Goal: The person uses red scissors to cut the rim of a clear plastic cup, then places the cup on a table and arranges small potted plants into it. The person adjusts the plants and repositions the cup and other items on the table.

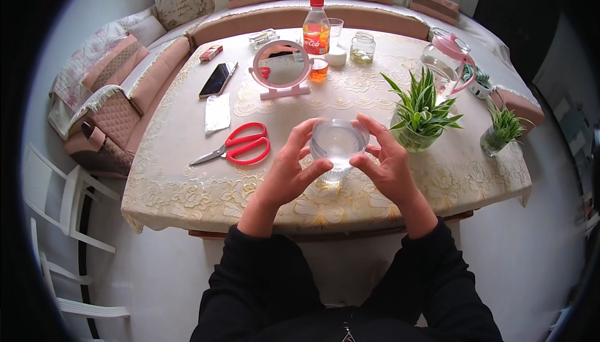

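Between my two hands is a clear round glass (pixel 340 142) with what looks like clear liquid inside. My left hand (pixel 289 168) grips its left side, thumb at the near face and fingers curled around the far side. My right hand (pixel 390 166) holds the opposite side in the same way. The glass is over the near part of the table; whether its base touches the cloth cannot be told. Red-handled scissors (pixel 243 144) lie left of my left hand, blades pointing left. A leafy plant in a glass bowl (pixel 417 131) stands just beyond my right hand.
A patterned tablecloth (pixel 187 201) covers the table. Farther back are a pink-framed mirror (pixel 281 67), smartphone (pixel 218 79), white packet (pixel 218 113), cola bottle (pixel 316 32), cup of amber liquid (pixel 318 70), glass jar (pixel 363 49) and pink-lidded pitcher (pixel 443 63). A smaller potted plant (pixel 500 131) stands right.
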Demonstrator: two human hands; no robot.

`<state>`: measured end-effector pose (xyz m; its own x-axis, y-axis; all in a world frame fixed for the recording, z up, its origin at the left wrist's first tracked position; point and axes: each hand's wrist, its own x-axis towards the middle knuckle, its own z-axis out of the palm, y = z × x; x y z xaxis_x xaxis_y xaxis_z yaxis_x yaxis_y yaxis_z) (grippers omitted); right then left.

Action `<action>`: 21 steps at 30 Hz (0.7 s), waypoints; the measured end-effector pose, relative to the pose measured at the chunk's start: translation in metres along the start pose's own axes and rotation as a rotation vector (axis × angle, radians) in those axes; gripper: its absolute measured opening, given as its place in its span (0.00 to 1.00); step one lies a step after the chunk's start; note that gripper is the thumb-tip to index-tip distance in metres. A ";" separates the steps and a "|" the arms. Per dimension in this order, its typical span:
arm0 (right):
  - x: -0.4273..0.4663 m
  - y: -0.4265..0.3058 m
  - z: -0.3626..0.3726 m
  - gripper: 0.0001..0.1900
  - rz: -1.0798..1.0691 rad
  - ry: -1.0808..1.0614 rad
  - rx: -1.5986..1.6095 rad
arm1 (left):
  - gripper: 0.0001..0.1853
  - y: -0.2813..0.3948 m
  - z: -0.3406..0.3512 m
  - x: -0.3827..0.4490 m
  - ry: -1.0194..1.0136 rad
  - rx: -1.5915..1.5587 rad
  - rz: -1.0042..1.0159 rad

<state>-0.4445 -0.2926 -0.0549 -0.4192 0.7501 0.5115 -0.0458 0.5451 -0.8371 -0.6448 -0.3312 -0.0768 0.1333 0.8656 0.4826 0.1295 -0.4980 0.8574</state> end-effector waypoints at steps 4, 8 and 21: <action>0.001 0.002 0.000 0.36 -0.019 -0.022 -0.006 | 0.41 0.000 -0.001 -0.001 -0.017 -0.014 0.003; 0.003 0.002 -0.004 0.37 -0.057 -0.047 -0.075 | 0.45 0.006 -0.002 0.000 -0.013 0.012 -0.051; 0.004 -0.006 0.000 0.43 0.037 -0.058 -0.069 | 0.48 0.008 0.000 0.001 -0.069 -0.030 -0.058</action>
<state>-0.4458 -0.2927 -0.0474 -0.4715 0.7485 0.4664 0.0327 0.5434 -0.8389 -0.6437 -0.3344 -0.0701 0.1936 0.8870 0.4191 0.1095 -0.4441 0.8893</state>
